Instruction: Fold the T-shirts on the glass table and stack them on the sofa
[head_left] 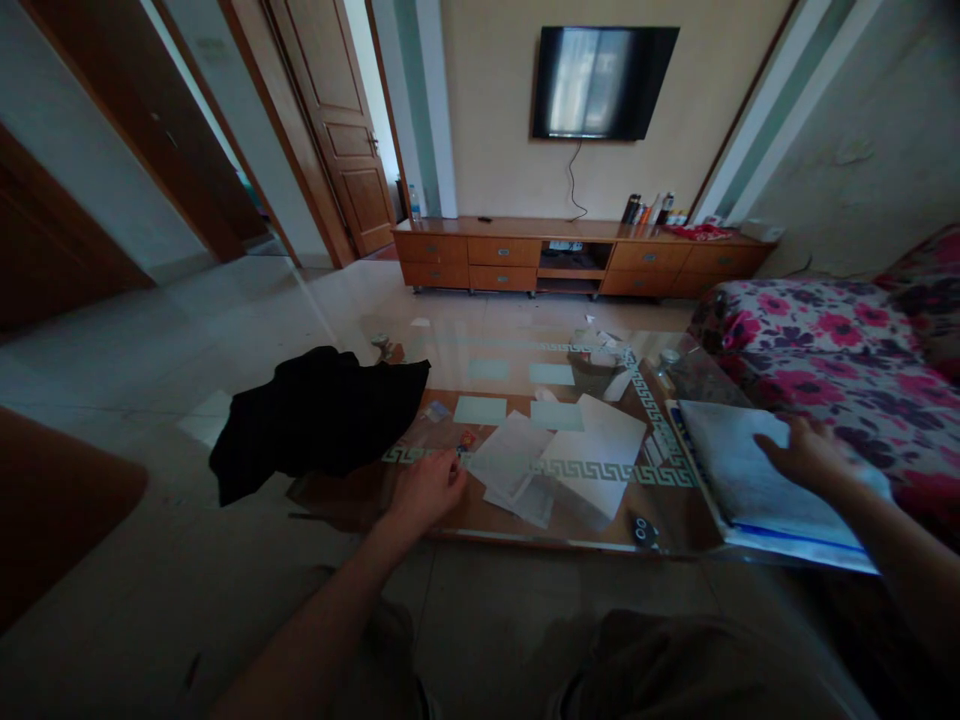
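Note:
My left hand (431,490) is over the near edge of the glass coffee table (517,545), its fingers curled in with nothing visible in them. Left of it lies a crumpled black cloth (315,420), apart from the hand. White papers (592,450) show beside the hand, on or beneath the glass; I cannot tell which. On the table's right end rests a stack of folders or papers (727,455) with a pale top sheet and a blue edge. My right hand (806,455) is over that stack, thumb apart from the fingers, which are slightly blurred.
A small black object with two rings (643,531) lies by the table's front edge. To the right stands a flowered sofa (825,340). Along the far wall runs a wooden TV cabinet (502,250) with bottles on it, below a wall-mounted television (606,85).

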